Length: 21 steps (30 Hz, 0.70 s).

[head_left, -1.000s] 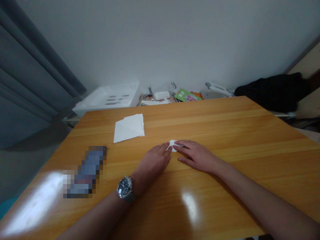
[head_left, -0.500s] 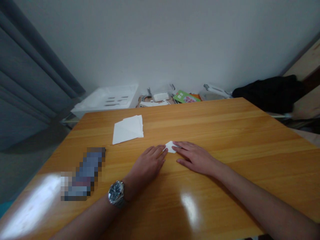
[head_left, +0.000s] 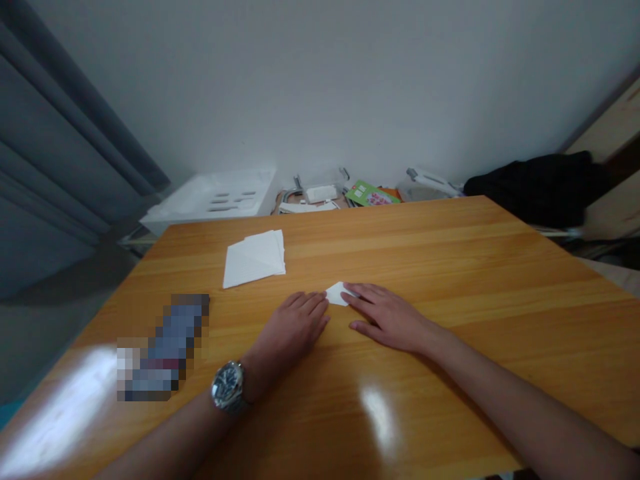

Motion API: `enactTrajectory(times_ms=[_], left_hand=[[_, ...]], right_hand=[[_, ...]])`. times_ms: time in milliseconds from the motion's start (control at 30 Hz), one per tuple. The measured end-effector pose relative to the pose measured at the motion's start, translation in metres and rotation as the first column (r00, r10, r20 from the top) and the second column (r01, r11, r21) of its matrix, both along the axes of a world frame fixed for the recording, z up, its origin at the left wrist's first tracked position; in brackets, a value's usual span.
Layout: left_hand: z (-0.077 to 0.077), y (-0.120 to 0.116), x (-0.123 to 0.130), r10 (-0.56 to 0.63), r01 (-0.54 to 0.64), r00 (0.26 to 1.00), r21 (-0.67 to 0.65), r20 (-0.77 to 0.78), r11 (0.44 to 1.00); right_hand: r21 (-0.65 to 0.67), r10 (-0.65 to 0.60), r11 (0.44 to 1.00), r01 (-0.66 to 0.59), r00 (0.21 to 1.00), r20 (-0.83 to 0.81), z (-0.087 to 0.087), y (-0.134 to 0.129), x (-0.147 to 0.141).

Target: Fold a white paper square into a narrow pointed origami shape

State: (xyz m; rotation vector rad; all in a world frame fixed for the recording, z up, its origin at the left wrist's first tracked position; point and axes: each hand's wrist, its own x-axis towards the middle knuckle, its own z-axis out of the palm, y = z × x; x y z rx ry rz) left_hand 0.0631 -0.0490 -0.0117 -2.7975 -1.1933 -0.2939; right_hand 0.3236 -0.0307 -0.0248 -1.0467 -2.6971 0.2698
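Note:
A small folded white paper point(head_left: 337, 294) lies flat on the wooden table point(head_left: 425, 260), between my two hands. My left hand point(head_left: 295, 327), with a metal watch on its wrist, rests palm down with its fingertips at the paper's left edge. From the right, my right hand point(head_left: 384, 316) lies with spread fingers, two fingertips on the paper's right part and the thumb on the wood. Farther back to the left is a stack of white paper sheets point(head_left: 254, 260).
A blurred-out, phone-like object point(head_left: 173, 347) lies on the table's left side. Behind the table are a white tray point(head_left: 215, 193), a green booklet point(head_left: 370, 194) and a dark cloth point(head_left: 535, 187). A grey curtain point(head_left: 60, 133) hangs at the left.
My left hand has slid slightly left, so its fingers cover less of the small paper. My right hand stays nearly where it was on the paper.

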Motion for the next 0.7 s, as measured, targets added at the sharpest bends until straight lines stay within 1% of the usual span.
enactTrajectory(times_ms=[167,333,500,700], left_hand=[[0.005,-0.002,0.013,0.079,-0.078,0.996,0.01,-0.035,0.997],[0.003,-0.006,0.023,0.124,-0.124,0.992,0.005,-0.003,0.992],[0.0,-0.011,0.024,0.149,-0.149,0.988,-0.007,0.049,0.989],[0.0,-0.01,0.021,0.154,-0.153,0.986,-0.017,0.059,0.988]], right_hand=[[0.0,-0.009,1.0,0.009,1.0,-0.014,-0.001,-0.001,-0.003],[-0.008,0.003,1.0,-0.004,0.999,-0.043,0.0,-0.001,-0.001],[-0.031,0.011,0.999,-0.012,1.0,-0.017,0.001,0.002,0.002],[-0.091,0.073,0.993,-0.075,0.997,-0.017,0.0,0.006,0.011]])
